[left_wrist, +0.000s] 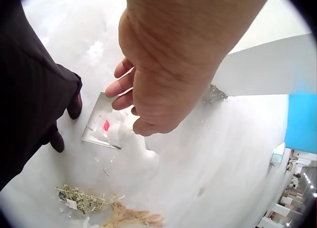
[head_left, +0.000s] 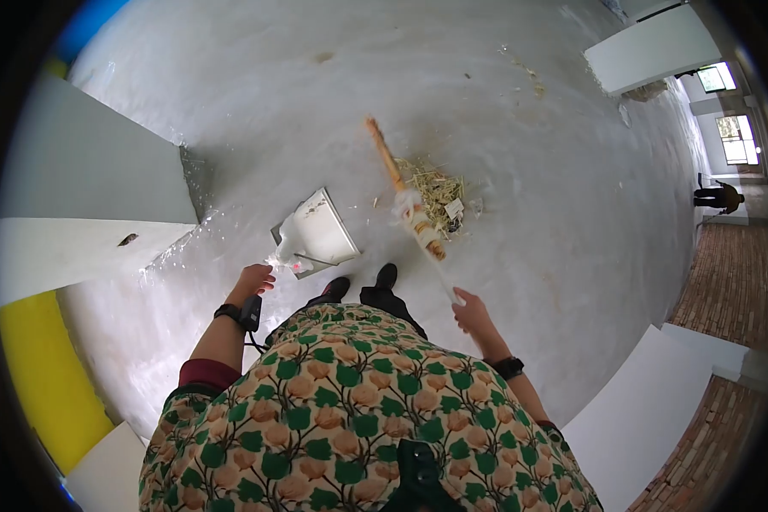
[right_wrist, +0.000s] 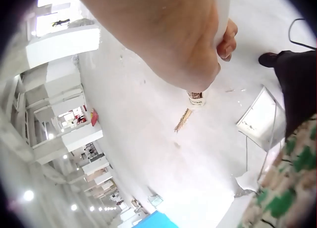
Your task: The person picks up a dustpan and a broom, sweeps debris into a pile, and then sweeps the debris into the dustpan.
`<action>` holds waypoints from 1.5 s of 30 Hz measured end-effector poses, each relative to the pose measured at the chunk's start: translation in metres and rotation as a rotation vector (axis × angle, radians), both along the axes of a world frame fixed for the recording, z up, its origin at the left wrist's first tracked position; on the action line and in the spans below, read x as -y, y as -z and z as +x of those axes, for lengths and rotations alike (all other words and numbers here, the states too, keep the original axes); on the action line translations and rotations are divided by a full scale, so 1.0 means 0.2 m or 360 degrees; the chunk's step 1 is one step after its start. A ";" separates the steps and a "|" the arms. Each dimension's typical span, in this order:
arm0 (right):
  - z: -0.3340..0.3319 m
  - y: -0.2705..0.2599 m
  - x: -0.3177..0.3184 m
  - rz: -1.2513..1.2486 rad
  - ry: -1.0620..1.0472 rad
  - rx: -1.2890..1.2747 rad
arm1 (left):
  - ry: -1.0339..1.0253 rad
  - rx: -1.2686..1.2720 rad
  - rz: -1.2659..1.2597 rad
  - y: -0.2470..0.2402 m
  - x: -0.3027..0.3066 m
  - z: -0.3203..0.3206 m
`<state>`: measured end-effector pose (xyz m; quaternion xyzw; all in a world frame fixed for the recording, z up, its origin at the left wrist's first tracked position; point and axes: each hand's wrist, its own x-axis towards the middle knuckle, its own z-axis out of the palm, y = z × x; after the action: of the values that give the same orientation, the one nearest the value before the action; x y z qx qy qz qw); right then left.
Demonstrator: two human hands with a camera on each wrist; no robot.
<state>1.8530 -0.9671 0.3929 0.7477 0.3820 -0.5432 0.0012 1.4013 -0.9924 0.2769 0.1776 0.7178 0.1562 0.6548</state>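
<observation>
My right hand point(head_left: 478, 317) grips the white handle of a straw broom point(head_left: 386, 158), which slants forward, its bristle end blurred past a heap of straw litter point(head_left: 438, 194). In the right wrist view, fingers of that hand curl round the handle; the bristles show below. My left hand point(head_left: 252, 282) has curled fingers and pinches a thin white plastic bag point(left_wrist: 143, 156) with a red mark, hanging from the thumb side. The bag overlaps a rectangular metal dustpan point(head_left: 333, 226) on the floor before my feet. Part of the grip is hidden by the palm.
A large pale pillar point(head_left: 102, 162) stands at the left, with crumbs along its base. White panels point(head_left: 657, 49) and brick walls point(head_left: 725, 282) line the right. Another person point(head_left: 721, 198) stands far off at right. Small debris dots the grey floor point(head_left: 529, 213).
</observation>
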 end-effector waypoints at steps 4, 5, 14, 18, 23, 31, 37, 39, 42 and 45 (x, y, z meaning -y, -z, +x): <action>0.01 0.16 -0.33 0.0534 -0.0355 0.0227 | -0.0093 -0.0102 -0.0152 -0.02 0.04 -0.05; -0.01 0.22 -0.42 0.0630 -0.0517 0.0304 | -0.0052 -0.0148 -0.0187 -0.05 0.05 -0.07; -0.16 0.55 -0.34 0.0418 -0.1033 0.0592 | -0.0206 -0.0239 -0.0074 -0.20 0.14 -0.16; 0.04 0.43 -0.14 0.0843 -0.0797 0.0249 | -0.0293 -0.0159 -0.0116 -0.18 0.22 -0.14; 0.11 0.39 -0.10 0.0513 -0.0509 0.0164 | -0.0276 -0.0139 -0.0267 -0.03 0.37 -0.17; -0.24 0.55 -0.18 0.0476 -0.1135 0.0495 | -0.0279 -0.0128 -0.0126 -0.07 0.24 -0.15; -0.09 0.28 0.02 0.0413 -0.0867 0.0255 | -0.0393 -0.0098 -0.0038 -0.11 0.30 -0.15; -0.06 0.15 0.00 0.0193 -0.0642 0.0184 | -0.0379 -0.0110 -0.0108 -0.08 0.38 -0.16; 0.00 0.27 0.00 0.0677 -0.0952 0.0316 | -0.0395 -0.0148 -0.0231 0.01 0.51 -0.18; -0.13 0.34 -0.06 0.0634 -0.0996 0.0389 | -0.0337 -0.0183 -0.0313 0.03 0.55 -0.17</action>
<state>1.8268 -0.9545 0.3249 0.6399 0.6866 -0.3387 0.0671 1.3680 -1.1015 0.2711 0.0446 0.7808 0.1430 0.6066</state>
